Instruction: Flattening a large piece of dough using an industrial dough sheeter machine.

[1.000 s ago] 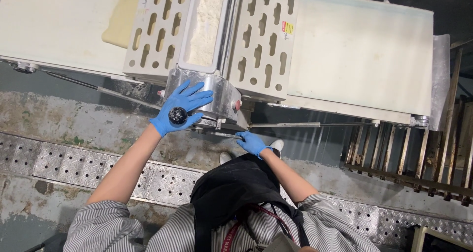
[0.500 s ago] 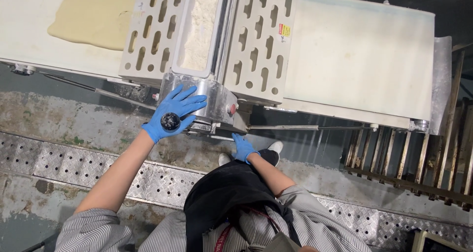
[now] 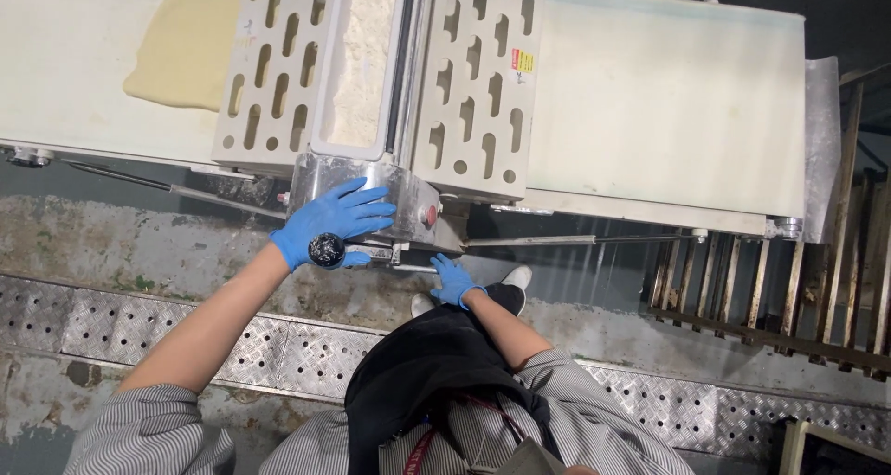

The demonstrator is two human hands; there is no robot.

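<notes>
Just under left hand (image 3: 327,226): black knob (image 3: 327,250)

— How much room was there around the left hand (image 3: 329,226)?

— Little. It lay against the steel housing (image 3: 371,192) with the black knob (image 3: 327,250) under the palm; the perforated guards (image 3: 473,76) closed off the rollers above.

— And the right hand (image 3: 455,280)?

— It sat low beside a thin rod (image 3: 538,241), under the machine's edge, with shoes (image 3: 506,289) just below.

— Anywhere open?

— The right belt (image 3: 668,104) lay bare. The left belt (image 3: 65,57) was partly taken by a dough sheet (image 3: 186,48). A metal rack (image 3: 789,299) blocked the far right.
</notes>
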